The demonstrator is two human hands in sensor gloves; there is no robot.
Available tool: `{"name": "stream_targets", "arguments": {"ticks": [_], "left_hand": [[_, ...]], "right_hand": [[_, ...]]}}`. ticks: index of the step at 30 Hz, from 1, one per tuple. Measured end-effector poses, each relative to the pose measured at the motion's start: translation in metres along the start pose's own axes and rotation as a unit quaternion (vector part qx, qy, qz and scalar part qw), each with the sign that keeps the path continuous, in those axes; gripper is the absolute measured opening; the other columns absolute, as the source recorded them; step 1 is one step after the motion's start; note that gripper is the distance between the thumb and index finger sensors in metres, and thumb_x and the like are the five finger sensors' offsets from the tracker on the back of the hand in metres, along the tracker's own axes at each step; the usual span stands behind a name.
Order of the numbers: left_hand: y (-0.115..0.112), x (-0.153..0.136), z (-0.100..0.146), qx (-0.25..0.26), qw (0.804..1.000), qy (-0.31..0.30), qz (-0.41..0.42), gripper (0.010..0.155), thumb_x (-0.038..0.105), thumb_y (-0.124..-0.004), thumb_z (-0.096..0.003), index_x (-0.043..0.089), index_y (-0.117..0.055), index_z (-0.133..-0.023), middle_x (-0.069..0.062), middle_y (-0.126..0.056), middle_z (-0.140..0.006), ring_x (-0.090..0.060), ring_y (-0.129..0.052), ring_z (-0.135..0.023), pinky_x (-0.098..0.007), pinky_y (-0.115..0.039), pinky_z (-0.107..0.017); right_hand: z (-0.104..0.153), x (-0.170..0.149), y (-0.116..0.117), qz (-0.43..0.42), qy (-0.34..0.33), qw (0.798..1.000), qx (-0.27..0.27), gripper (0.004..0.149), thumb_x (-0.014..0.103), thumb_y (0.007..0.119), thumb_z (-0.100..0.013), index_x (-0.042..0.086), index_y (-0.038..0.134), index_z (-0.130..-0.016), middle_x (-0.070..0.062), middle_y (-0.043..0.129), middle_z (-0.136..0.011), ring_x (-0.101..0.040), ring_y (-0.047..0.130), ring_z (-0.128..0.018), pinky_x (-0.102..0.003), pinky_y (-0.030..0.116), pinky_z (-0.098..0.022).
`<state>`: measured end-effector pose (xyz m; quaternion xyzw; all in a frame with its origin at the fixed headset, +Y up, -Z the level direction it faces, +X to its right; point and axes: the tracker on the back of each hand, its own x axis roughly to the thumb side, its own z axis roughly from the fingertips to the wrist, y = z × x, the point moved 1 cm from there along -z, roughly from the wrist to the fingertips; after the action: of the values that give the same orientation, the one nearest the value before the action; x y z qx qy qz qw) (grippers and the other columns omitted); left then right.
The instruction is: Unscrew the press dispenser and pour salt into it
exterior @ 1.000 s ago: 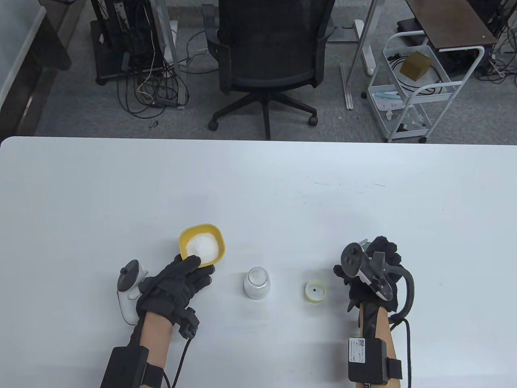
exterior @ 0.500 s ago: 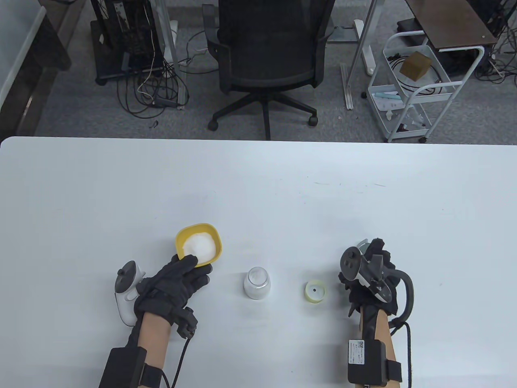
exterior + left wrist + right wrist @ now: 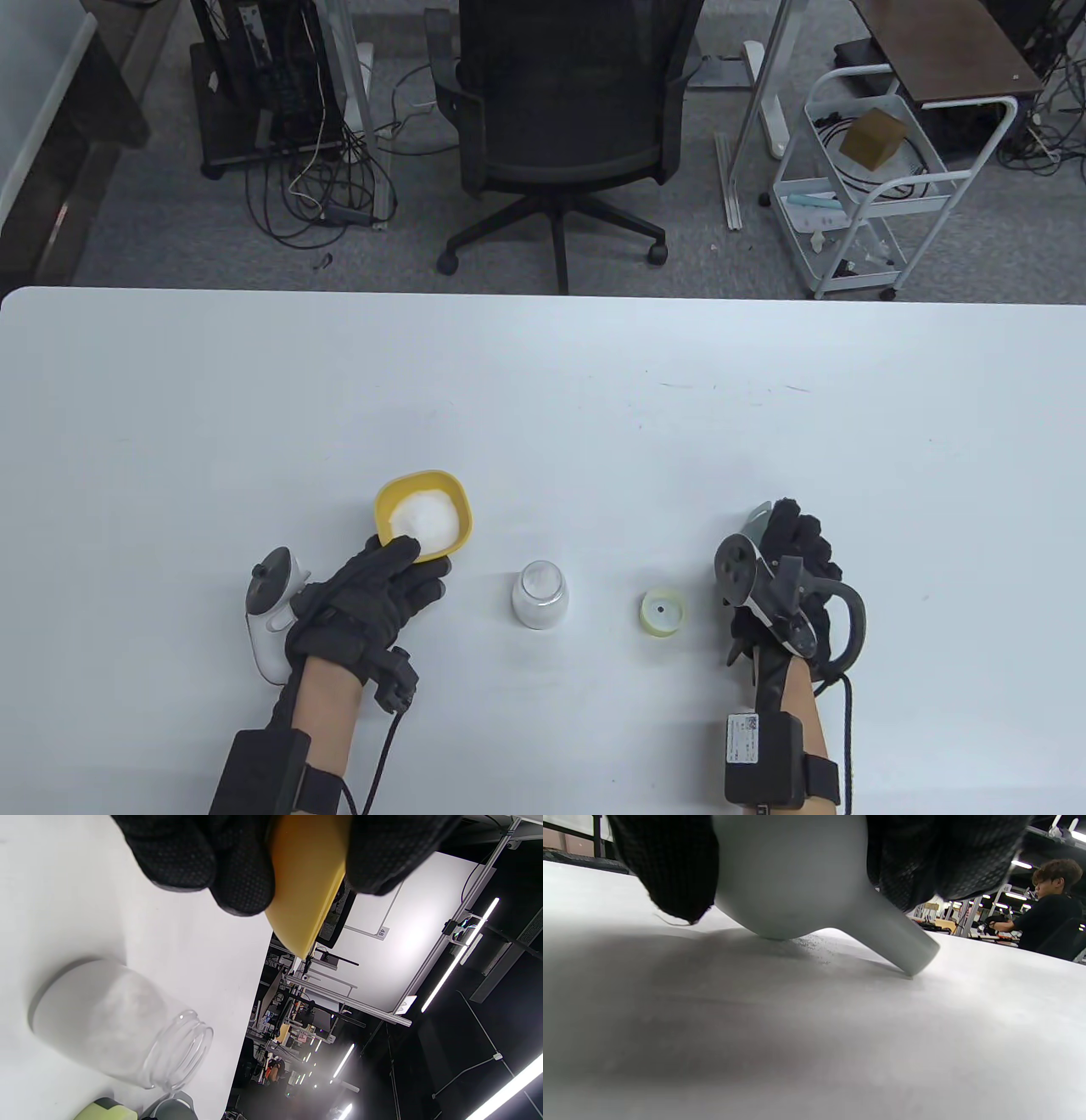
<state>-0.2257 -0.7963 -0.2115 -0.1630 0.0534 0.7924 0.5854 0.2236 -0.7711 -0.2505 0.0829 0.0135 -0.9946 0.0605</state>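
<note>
A yellow bowl (image 3: 422, 514) of white salt sits left of centre. My left hand (image 3: 405, 556) pinches its near rim, thumb on the inside; the left wrist view shows the fingers (image 3: 237, 870) on the bowl (image 3: 309, 878). The open glass dispenser jar (image 3: 540, 594) stands upright with white salt inside and also shows in the left wrist view (image 3: 114, 1027). Its yellow-green press cap (image 3: 663, 611) lies on the table to the right. My right hand (image 3: 785, 531) grips a grey funnel (image 3: 797, 878) whose bowl and spout tip touch the table.
The white table (image 3: 543, 399) runs wide behind the objects. An office chair (image 3: 560, 127) and a white cart (image 3: 874, 187) stand beyond its far edge. Fine grains lie on the table under the funnel (image 3: 814, 942).
My right hand with the funnel has shifted slightly toward me and turned. My left hand and the bowl wobbled a little left and came back. Jar and cap have not moved.
</note>
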Motion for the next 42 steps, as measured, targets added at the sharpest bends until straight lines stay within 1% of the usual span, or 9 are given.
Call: {"name": "stream_targets", "arguments": {"ticks": [3,10,16,21,25,28,34,37,42], "left_hand": [[-0.001,-0.001,0.0,-0.007,1.0,-0.002,0.006,0.095,0.054,-0.084,-0.0573,-0.01,-0.041,-0.114,-0.026,-0.07,-0.106,-0.025,-0.093,-0.086,-0.049,-0.081,-0.067],[-0.002,-0.001,-0.001,-0.01,1.0,-0.003,0.008,0.095,0.054,-0.083,-0.0578,-0.009,-0.04,-0.114,-0.025,-0.069,-0.107,-0.025,-0.093,-0.087,-0.048,-0.081,-0.067],[-0.004,-0.001,-0.001,-0.015,1.0,-0.006,0.013,0.093,0.053,-0.082,-0.0588,-0.008,-0.039,-0.114,-0.024,-0.068,-0.108,-0.025,-0.092,-0.088,-0.049,-0.081,-0.067],[-0.005,-0.001,-0.002,-0.018,1.0,-0.006,0.012,0.093,0.053,-0.082,-0.0588,-0.007,-0.038,-0.114,-0.023,-0.067,-0.109,-0.025,-0.092,-0.088,-0.049,-0.08,-0.068],[-0.005,-0.002,-0.002,-0.02,1.0,-0.007,0.011,0.095,0.055,-0.082,-0.0574,-0.006,-0.037,-0.115,-0.023,-0.067,-0.11,-0.026,-0.092,-0.088,-0.049,-0.08,-0.068],[-0.005,-0.002,-0.003,-0.02,1.0,-0.006,0.013,0.095,0.056,-0.082,-0.0573,-0.003,-0.037,-0.115,-0.021,-0.066,-0.111,-0.026,-0.091,-0.089,-0.05,-0.079,-0.068],[-0.006,-0.002,-0.003,-0.021,1.0,-0.006,0.018,0.093,0.058,-0.08,-0.059,-0.002,-0.036,-0.115,-0.02,-0.065,-0.111,-0.026,-0.09,-0.09,-0.049,-0.079,-0.069],[-0.006,-0.002,-0.003,-0.023,0.999,-0.011,0.023,0.092,0.058,-0.079,-0.0592,-0.001,-0.036,-0.115,-0.02,-0.065,-0.111,-0.026,-0.09,-0.09,-0.05,-0.078,-0.069],[-0.006,-0.001,-0.003,-0.032,0.999,-0.024,0.028,0.092,0.06,-0.078,-0.0597,0.0,-0.034,-0.115,-0.019,-0.063,-0.112,-0.026,-0.088,-0.092,-0.051,-0.077,-0.07]], "right_hand": [[0.001,0.0,0.0,0.002,0.0,1.0,-0.012,0.106,0.051,0.086,-0.049,-0.017,0.034,-0.113,-0.043,0.058,-0.107,-0.054,0.081,-0.086,-0.065,0.072,-0.062],[0.008,0.0,-0.012,-0.023,-0.008,0.999,-0.039,0.106,0.052,0.085,-0.049,-0.017,0.037,-0.113,-0.042,0.06,-0.107,-0.052,0.082,-0.085,-0.064,0.072,-0.062],[0.018,0.011,-0.042,-0.149,-0.051,0.983,-0.09,0.106,0.051,0.085,-0.049,-0.02,0.038,-0.112,-0.043,0.057,-0.107,-0.055,0.079,-0.087,-0.067,0.071,-0.061],[0.031,0.027,-0.068,-0.288,-0.102,0.946,-0.113,0.107,0.052,0.084,-0.05,-0.019,0.037,-0.113,-0.041,0.057,-0.108,-0.056,0.075,-0.09,-0.075,0.063,-0.061],[0.039,0.039,-0.082,-0.396,-0.146,0.9,-0.11,0.107,0.054,0.083,-0.051,-0.018,0.036,-0.114,-0.04,0.057,-0.109,-0.057,0.071,-0.092,-0.078,0.059,-0.06],[0.044,0.048,-0.087,-0.466,-0.181,0.862,-0.09,0.106,0.055,0.082,-0.052,-0.016,0.035,-0.115,-0.038,0.057,-0.11,-0.056,0.07,-0.093,-0.08,0.057,-0.06],[0.052,0.077,-0.086,-0.54,-0.252,0.802,-0.037,0.105,0.057,0.081,-0.052,-0.012,0.035,-0.116,-0.035,0.056,-0.112,-0.06,0.063,-0.097,-0.083,0.052,-0.059],[0.058,0.097,-0.082,-0.546,-0.282,0.789,-0.014,0.105,0.057,0.08,-0.052,-0.011,0.033,-0.117,-0.035,0.055,-0.112,-0.06,0.061,-0.097,-0.084,0.051,-0.058],[0.064,0.117,-0.075,-0.515,-0.3,0.803,-0.001,0.105,0.056,0.081,-0.052,-0.011,0.032,-0.117,-0.035,0.055,-0.112,-0.06,0.062,-0.097,-0.083,0.052,-0.058]]}}
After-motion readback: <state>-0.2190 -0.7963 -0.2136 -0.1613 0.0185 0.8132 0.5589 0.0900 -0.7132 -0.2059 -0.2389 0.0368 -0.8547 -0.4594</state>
